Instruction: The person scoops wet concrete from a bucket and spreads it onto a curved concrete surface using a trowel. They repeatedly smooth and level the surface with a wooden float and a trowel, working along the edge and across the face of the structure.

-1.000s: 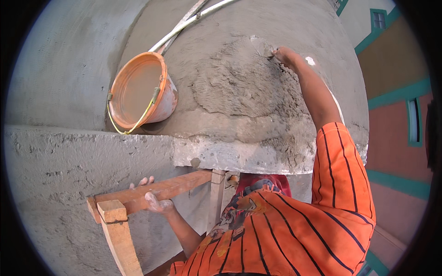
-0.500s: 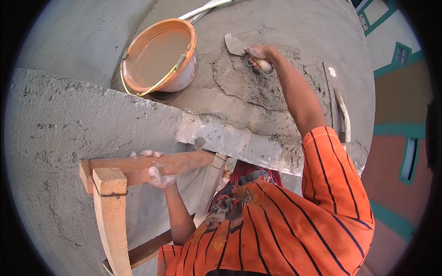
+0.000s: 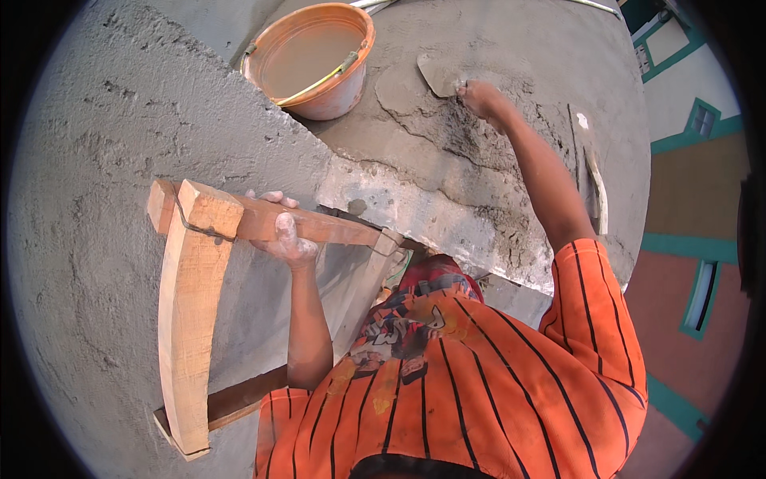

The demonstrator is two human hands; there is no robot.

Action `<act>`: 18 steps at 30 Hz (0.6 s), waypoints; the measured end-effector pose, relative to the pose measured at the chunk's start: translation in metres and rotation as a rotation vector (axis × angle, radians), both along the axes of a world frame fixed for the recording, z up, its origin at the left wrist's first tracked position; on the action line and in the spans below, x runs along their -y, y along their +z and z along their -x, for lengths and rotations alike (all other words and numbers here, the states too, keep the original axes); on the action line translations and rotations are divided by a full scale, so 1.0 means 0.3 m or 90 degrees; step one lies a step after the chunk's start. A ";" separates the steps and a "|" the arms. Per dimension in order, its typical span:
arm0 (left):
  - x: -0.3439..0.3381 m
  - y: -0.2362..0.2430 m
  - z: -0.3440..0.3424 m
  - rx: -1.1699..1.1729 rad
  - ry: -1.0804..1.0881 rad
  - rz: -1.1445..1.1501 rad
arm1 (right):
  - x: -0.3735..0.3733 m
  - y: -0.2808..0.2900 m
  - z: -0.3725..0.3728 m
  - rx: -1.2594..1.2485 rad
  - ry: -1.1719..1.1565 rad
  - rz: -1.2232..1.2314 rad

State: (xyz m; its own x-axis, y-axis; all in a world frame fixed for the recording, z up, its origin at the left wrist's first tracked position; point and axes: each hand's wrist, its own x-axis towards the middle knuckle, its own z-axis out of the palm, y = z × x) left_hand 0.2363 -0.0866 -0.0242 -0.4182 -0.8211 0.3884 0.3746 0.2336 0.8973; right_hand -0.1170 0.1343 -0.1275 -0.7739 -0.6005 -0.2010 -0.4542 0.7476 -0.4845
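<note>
My right hand (image 3: pixel 483 101) is closed on a trowel, whose metal blade (image 3: pixel 435 76) lies on wet, rough mortar (image 3: pixel 463 144) spread over the grey cement surface; my fingers hide the handle. My left hand (image 3: pixel 286 239) grips the horizontal timber (image 3: pixel 335 227) of a wooden frame below the plastered edge, thumb on the near side, fingertips over the back. A bucket (image 3: pixel 344 96) with orange rim and yellow handle, holding murky grey liquid, sits up and left of the trowel. A long flat tool with a pale bar handle (image 3: pixel 594 188) lies right of my right arm.
A rough plastered wall (image 3: pixel 88 199) rises on the left. The frame's upright timber (image 3: pixel 190 311) stands close by my left arm. White pipes (image 3: pixel 594 5) lie along the far top. A painted building (image 3: pixel 686 199) with teal trim and small windows is at the right, beyond the curved edge.
The trowel has moved left, then slightly back right. The view has shifted, so the bucket sits higher in the picture and the timber frame shows more. My left hand stays on the timber.
</note>
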 end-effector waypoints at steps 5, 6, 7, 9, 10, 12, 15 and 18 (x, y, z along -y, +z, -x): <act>-0.002 0.011 0.006 -0.001 0.001 0.003 | 0.123 -0.082 -0.147 0.152 0.054 0.037; -0.004 0.010 -0.001 0.004 0.003 0.006 | 0.140 -0.082 -0.200 0.118 0.095 0.012; -0.002 0.010 0.003 0.004 -0.001 0.011 | 0.147 -0.113 -0.242 0.121 0.090 0.023; -0.002 0.006 0.003 0.004 0.004 0.017 | 0.118 -0.127 -0.277 0.043 0.072 -0.003; -0.004 0.007 -0.007 0.007 0.019 0.021 | 0.105 -0.048 -0.304 -0.036 0.066 -0.035; 0.002 0.014 -0.008 -0.007 0.040 0.030 | 0.092 0.167 -0.357 -0.115 0.023 -0.126; -0.014 0.016 0.020 -0.031 0.023 0.036 | 0.058 -0.026 -0.231 -0.006 -0.005 -0.045; -0.021 0.018 0.020 -0.021 0.018 0.060 | 0.184 -0.056 -0.350 0.232 -0.108 0.244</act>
State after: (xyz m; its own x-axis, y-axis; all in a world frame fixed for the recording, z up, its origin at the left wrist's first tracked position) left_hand 0.2302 -0.0804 -0.0188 -0.3814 -0.7913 0.4779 0.3961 0.3272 0.8579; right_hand -0.0120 0.0792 -0.1442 -0.7874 -0.5565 -0.2652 -0.0956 0.5352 -0.8393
